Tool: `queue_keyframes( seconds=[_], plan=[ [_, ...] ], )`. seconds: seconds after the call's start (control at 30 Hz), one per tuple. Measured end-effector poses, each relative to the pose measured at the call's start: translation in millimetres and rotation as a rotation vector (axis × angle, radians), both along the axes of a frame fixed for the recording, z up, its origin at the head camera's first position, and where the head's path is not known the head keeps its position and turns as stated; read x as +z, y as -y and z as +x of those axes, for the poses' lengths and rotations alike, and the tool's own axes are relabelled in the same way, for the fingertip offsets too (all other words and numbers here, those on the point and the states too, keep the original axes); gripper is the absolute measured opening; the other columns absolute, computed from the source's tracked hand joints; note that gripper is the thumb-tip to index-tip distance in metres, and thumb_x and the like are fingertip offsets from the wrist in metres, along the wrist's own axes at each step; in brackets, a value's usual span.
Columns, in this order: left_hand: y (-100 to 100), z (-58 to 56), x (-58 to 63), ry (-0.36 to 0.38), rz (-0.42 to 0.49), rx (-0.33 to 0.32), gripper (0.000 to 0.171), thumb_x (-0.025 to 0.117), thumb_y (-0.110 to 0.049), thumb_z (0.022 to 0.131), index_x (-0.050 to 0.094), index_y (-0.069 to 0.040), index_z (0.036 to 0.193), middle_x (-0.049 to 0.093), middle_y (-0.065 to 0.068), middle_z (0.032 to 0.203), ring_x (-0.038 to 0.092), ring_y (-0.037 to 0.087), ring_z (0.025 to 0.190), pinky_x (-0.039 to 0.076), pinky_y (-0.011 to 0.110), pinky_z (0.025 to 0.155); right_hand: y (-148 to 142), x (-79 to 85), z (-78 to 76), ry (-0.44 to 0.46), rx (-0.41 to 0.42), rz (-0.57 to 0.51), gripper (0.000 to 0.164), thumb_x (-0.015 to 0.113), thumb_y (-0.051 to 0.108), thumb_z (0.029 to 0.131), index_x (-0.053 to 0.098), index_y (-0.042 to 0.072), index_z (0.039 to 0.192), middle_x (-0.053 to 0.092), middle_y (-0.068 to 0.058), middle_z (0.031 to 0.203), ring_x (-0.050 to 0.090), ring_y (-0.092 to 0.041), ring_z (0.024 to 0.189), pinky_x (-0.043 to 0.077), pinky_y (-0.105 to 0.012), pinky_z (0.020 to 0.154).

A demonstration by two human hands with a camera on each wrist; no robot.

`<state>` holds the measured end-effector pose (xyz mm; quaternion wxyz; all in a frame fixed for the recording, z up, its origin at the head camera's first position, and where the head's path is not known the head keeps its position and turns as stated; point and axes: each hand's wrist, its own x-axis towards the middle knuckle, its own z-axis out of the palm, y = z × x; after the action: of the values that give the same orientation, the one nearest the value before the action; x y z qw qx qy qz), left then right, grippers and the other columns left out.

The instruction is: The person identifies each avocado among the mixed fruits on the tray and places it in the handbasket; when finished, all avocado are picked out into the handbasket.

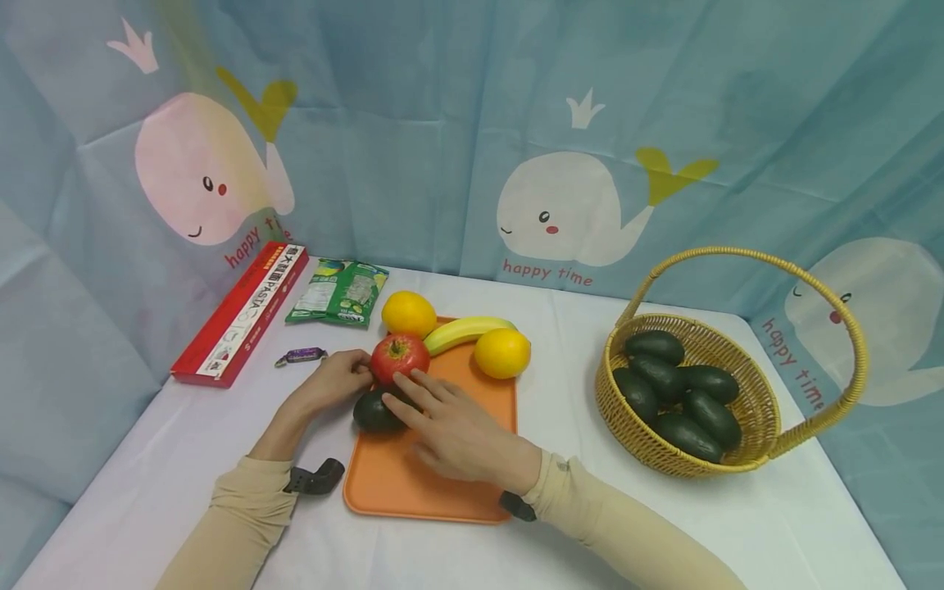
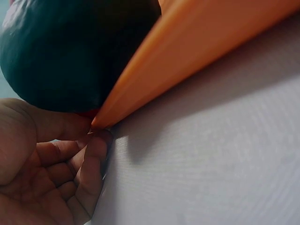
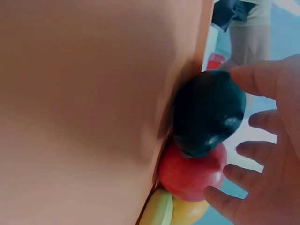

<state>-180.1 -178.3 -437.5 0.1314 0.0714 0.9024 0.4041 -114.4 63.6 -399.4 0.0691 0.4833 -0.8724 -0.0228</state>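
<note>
My left hand (image 1: 334, 380) pinches the left edge of an orange tray (image 1: 450, 496) between thumb and fingers, as the left wrist view shows up close. On the tray by that edge lies a dark green avocado (image 1: 374, 412), with a red apple (image 1: 399, 357) right behind it. My right hand (image 1: 460, 434) spreads its fingers over the avocado and the front of the apple, the thumb (image 3: 255, 79) at the avocado's side. Farther back on the tray are a banana (image 1: 468, 329) and two lemons, one at the back left (image 1: 409, 314) and one at the right edge (image 1: 502, 353).
To the right stands a wicker basket (image 1: 615, 401) with a tall handle, holding several avocados (image 1: 689, 434). At the left lie a red pasta box (image 1: 239, 319), a green snack bag (image 1: 339, 292) and a purple wrapped candy (image 1: 302, 356). A printed curtain (image 1: 413, 164) hangs behind the table.
</note>
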Motion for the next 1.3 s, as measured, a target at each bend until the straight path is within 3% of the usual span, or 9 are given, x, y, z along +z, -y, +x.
queue_keyframes(
  seconds=[0.23, 0.47, 0.63, 0.77, 1.0, 1.3],
  plan=[
    [-1.4, 0.6, 0.1, 0.002, -0.003, -0.005, 0.025, 0.054, -0.011, 0.091, 0.063, 0.006, 0.108, 0.065, 0.010, 0.084, 0.055, 0.018, 0.077, 0.044, 0.029, 0.072, 2.1, -3.4, 2.3, 0.036, 0.033, 0.018, 0.070, 0.054, 0.043, 0.096, 0.028, 0.017, 0.155, 0.023, -0.008, 0.163, 0.027, -0.030, 0.149, 0.037, -0.042, 0.113],
    [-2.2, 0.8, 1.6, -0.001, -0.005, 0.000, 0.026, 0.054, -0.011, 0.091, 0.062, 0.006, 0.108, 0.064, 0.010, 0.084, 0.055, 0.018, 0.078, 0.044, 0.029, 0.072, 2.6, -0.5, 3.1, 0.066, 0.046, -0.017, 0.064, 0.058, 0.041, 0.094, 0.037, 0.018, 0.150, 0.034, -0.006, 0.158, 0.035, -0.026, 0.145, 0.034, -0.039, 0.116],
    [-1.9, 1.3, 1.4, 0.003, -0.003, 0.001, 0.027, 0.055, -0.011, 0.091, 0.062, 0.006, 0.110, 0.064, 0.010, 0.085, 0.055, 0.018, 0.079, 0.044, 0.029, 0.073, 4.8, 2.7, 4.2, 0.068, 0.076, -0.062, 0.060, 0.062, 0.035, 0.091, 0.043, 0.020, 0.146, 0.046, -0.008, 0.142, 0.049, -0.019, 0.125, 0.041, -0.031, 0.109],
    [-1.3, 1.6, 0.7, 0.005, -0.009, 0.002, 0.026, 0.055, -0.011, 0.091, 0.062, 0.005, 0.109, 0.064, 0.010, 0.086, 0.055, 0.018, 0.079, 0.044, 0.029, 0.074, 6.8, 3.1, 5.1, 0.061, 0.078, -0.072, 0.059, 0.063, 0.034, 0.090, 0.046, 0.021, 0.145, 0.048, -0.007, 0.131, 0.052, -0.016, 0.110, 0.046, -0.026, 0.101],
    [-0.7, 0.7, 0.4, 0.002, -0.017, -0.006, 0.024, 0.055, -0.013, 0.091, 0.063, 0.004, 0.107, 0.064, 0.009, 0.085, 0.055, 0.018, 0.079, 0.044, 0.029, 0.073, 8.0, 4.6, 6.3, 0.050, 0.091, -0.034, 0.056, 0.062, 0.035, 0.091, 0.049, 0.020, 0.143, 0.039, -0.004, 0.155, 0.046, -0.021, 0.133, 0.042, -0.032, 0.108],
    [-0.9, 0.8, 2.5, -0.010, -0.006, -0.003, 0.024, 0.055, -0.012, 0.091, 0.063, 0.005, 0.105, 0.063, 0.008, 0.083, 0.054, 0.017, 0.078, 0.044, 0.028, 0.072, 8.9, 5.3, 6.3, 0.030, 0.107, -0.041, 0.050, 0.064, 0.033, 0.091, 0.052, 0.019, 0.137, 0.053, 0.002, 0.144, 0.047, -0.019, 0.133, 0.043, -0.030, 0.107]
  ],
)
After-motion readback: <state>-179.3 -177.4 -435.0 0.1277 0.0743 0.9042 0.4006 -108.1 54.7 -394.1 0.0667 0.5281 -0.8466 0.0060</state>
